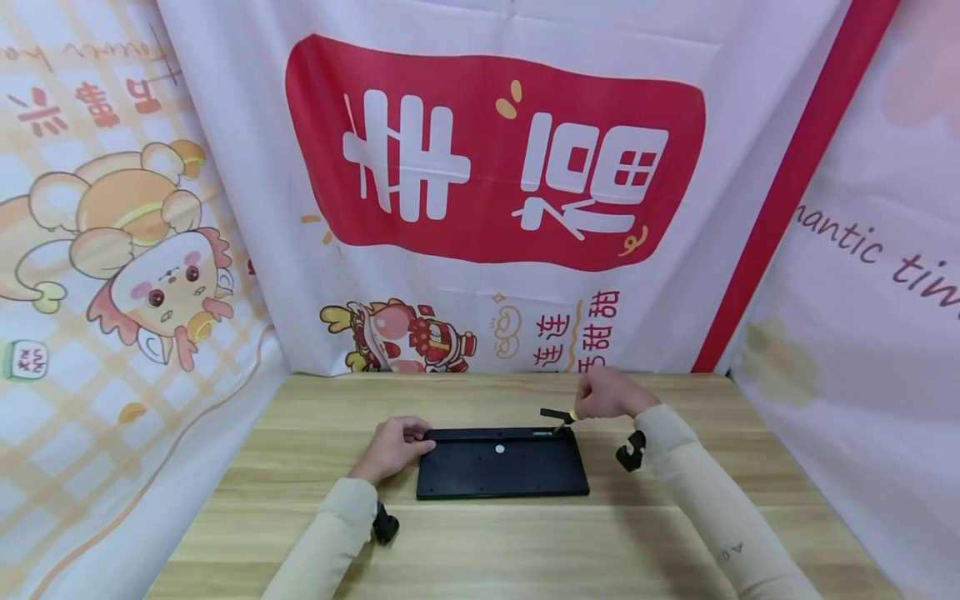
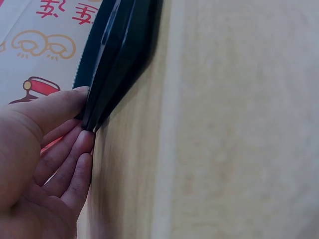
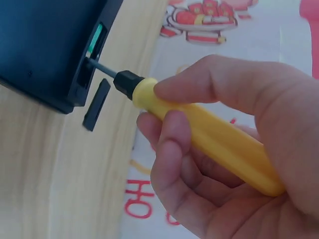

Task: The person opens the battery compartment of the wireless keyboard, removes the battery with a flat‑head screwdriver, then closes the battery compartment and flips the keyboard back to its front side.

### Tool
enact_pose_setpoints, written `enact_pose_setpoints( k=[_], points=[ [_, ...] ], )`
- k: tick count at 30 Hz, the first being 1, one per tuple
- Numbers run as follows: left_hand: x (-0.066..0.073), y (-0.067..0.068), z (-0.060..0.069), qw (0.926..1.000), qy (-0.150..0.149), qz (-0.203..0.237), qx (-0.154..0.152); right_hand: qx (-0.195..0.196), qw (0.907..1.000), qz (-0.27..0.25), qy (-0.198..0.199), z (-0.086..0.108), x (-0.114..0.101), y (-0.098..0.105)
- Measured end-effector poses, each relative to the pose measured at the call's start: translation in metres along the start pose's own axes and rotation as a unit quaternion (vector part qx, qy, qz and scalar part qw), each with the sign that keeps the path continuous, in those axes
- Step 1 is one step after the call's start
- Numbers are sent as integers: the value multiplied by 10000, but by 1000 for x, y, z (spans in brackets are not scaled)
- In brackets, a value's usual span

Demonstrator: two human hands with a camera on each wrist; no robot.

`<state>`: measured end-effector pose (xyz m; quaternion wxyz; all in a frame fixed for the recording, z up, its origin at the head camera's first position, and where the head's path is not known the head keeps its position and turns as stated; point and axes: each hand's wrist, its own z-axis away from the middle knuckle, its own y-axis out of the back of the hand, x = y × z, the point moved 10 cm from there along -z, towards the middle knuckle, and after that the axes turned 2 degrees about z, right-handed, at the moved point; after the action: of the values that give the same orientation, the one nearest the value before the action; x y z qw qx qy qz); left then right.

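A black keyboard [image 1: 487, 475] lies upside down on the table, its raised edge at the far side. My left hand [image 1: 393, 446] grips its far left corner; in the left wrist view the thumb is on top and the fingers [image 2: 79, 172] are at the edge. A yellow-handled screwdriver [image 3: 219, 137] is in my right hand [image 3: 294, 114]. Its metal tip enters the uncovered battery compartment at the keyboard's far right, beside a green battery [image 3: 96, 41]. Just behind the compartment lies a small black battery cover [image 3: 96, 105], apart from the keyboard.
The wooden table [image 1: 480, 546] runs back to a white cloth [image 1: 480, 292] with red print. Patterned cloths hang at the left [image 1: 90, 375] and right [image 1: 885, 400]. Black camera mounts [image 1: 632, 450] sit on both wrists.
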<state>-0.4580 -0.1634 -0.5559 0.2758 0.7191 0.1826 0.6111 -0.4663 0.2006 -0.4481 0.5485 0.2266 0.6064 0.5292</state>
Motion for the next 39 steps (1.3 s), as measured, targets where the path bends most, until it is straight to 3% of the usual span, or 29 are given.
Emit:
enact_pose_setpoints(
  k=[4, 10, 13, 18, 26, 32, 39],
  points=[
    [-2, -1, 1, 10000, 58, 1, -13, -144, 9957, -912, -115, 3, 19, -6],
    [-4, -1, 2, 9998, 165, 85, 5, -219, 9734, -2159, -737, 11, 49, -19],
    [-3, 0, 3, 9998, 156, 97, 25, -263, 9630, -2510, -947, 16, 59, -25],
    [-3, 1, 2, 9998, 208, 45, 21, -358, 9513, -2934, -876, 20, 68, -33],
    [-2, -3, -3, 9998, 192, 45, 9, -270, 9614, -2629, -760, 29, 73, -28],
    [-2, -3, -4, 9998, 208, 70, 39, 85, 9753, -2029, -870, 40, 77, -13],
    [-5, -1, -4, 9998, 197, 66, 36, 616, 9794, -1759, -772, 62, 94, 1]
  ],
)
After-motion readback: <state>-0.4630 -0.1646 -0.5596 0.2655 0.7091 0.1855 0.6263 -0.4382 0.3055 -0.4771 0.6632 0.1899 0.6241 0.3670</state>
